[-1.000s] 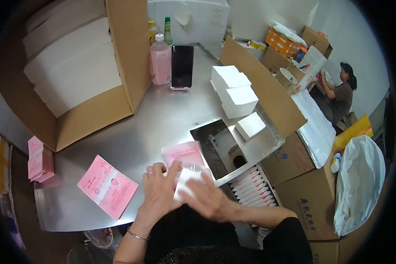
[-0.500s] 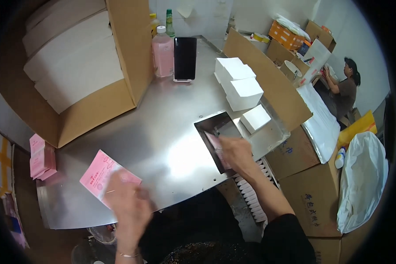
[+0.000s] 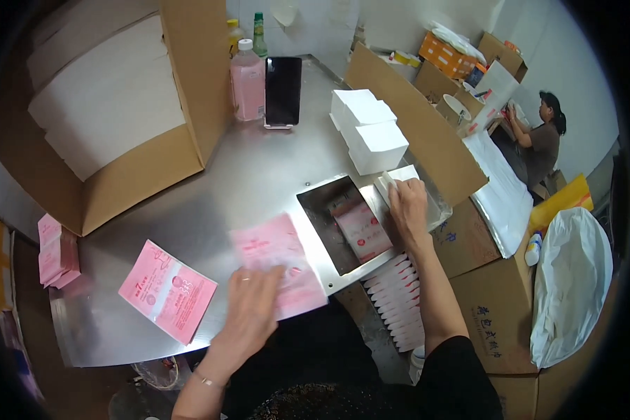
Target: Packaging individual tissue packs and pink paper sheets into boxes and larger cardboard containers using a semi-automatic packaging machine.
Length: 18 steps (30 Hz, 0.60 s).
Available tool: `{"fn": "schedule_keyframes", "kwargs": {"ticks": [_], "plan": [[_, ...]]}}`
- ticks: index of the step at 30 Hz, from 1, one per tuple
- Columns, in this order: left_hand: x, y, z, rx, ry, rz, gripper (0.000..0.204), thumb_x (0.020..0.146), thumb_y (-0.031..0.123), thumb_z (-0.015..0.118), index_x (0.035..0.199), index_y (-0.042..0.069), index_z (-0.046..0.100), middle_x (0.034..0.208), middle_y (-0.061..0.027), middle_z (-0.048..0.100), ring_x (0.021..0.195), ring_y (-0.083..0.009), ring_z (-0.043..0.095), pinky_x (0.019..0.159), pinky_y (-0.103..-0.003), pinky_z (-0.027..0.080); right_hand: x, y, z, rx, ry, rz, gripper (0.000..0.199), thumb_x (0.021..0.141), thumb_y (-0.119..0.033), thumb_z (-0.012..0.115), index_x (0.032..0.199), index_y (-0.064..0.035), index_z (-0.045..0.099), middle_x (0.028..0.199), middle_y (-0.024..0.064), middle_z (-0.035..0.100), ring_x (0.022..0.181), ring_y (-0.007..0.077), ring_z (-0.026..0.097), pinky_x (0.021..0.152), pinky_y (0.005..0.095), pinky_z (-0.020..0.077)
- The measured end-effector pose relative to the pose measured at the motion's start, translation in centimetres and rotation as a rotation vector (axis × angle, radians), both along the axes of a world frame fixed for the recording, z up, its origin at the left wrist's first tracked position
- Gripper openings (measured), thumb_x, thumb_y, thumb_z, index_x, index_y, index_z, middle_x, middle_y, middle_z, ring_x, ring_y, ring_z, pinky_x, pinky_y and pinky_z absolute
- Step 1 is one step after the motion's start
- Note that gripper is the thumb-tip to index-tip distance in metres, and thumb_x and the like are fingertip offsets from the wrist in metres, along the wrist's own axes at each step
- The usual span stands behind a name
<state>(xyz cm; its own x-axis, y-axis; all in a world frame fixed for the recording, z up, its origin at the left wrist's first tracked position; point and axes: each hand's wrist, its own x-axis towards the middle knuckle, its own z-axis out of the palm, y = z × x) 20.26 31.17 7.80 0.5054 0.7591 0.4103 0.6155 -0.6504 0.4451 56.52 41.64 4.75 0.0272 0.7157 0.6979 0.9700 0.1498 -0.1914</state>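
Observation:
My left hand is closed at the side of a flat pink printed bag, blurred, over the metal table left of a rectangular opening. To the left lies a stack of similar pink bags. My right hand grips some folded white paper tissues at the edge of a low white stack, right of the opening. Inside the dark opening rests a pink and white packet. Taller white tissue stacks stand just behind my right hand.
A large open carton holding white stacks stands back left. Behind the table's middle are a phone on a stand and a pink-filled bottle. A cardboard panel borders the right. Packets fill a container below; another person sits far right.
My left hand has moved right from the pink stack, carrying a pink bag. My right hand has left the opening and taken hold of white tissues; the packet inside now shows.

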Motion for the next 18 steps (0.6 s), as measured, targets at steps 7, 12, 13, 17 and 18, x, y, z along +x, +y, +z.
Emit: {"fn": "schedule_keyframes", "kwargs": {"ticks": [7,12,13,17,18], "plan": [[1.0,0.6,-0.8,-0.024,0.029,0.106,0.028,0.080,-0.004,0.062,0.108,0.002,0.061,0.098,-0.0139,0.052,0.092,-0.0297,0.049,0.087,-0.039,0.038,0.0,0.4,0.9,-0.078,0.023,-0.011,0.009,0.086,-0.008,0.063,0.088,-0.0039,0.071,0.082,0.0146,0.058,0.084,0.0334,0.056,0.074,0.0443,0.0440],[2.4,0.5,-1.0,0.004,-0.024,-0.018,0.030,0.079,-0.005,0.063,0.109,0.000,0.060,0.099,-0.0142,0.053,0.094,-0.0314,0.052,0.086,-0.041,0.040,0.9,0.0,0.2,0.203,-0.069,0.030,0.027,0.081,0.000,0.060,0.106,-0.0026,0.069,0.085,0.0150,0.061,0.083,0.0349,0.058,0.072,0.0453,0.0461],[2.4,0.5,-1.0,0.035,-0.002,-0.067,0.032,0.078,-0.005,0.063,0.110,0.000,0.060,0.099,-0.0144,0.053,0.094,-0.0322,0.053,0.085,-0.042,0.041,-1.0,-0.1,0.8,0.187,-0.033,0.102,0.032,0.079,0.002,0.060,0.110,-0.0007,0.066,0.090,0.0159,0.062,0.084,0.0356,0.060,0.073,0.0460,0.0475],[1.3,0.7,-2.3,0.075,-0.091,0.111,0.054,0.069,0.013,0.075,0.118,-0.002,0.058,0.127,-0.0217,0.053,0.118,-0.0372,0.052,0.091,-0.044,0.041,-13.8,-6.8,0.5,0.095,-0.264,0.601,0.030,0.082,-0.004,0.058,0.111,0.0007,0.063,0.093,0.0162,0.064,0.077,0.0335,0.063,0.087,0.0492,0.0532],[0.7,0.6,-1.5,0.018,-0.036,0.124,0.060,0.067,0.018,0.077,0.120,-0.002,0.058,0.134,-0.0231,0.050,0.123,-0.0385,0.049,0.093,-0.047,0.040,-15.7,-10.0,1.4,0.084,-0.310,0.756,0.029,0.081,-0.008,0.061,0.108,-0.0001,0.063,0.093,0.0147,0.064,0.075,0.0315,0.063,0.095,0.0540,0.0477]]}}
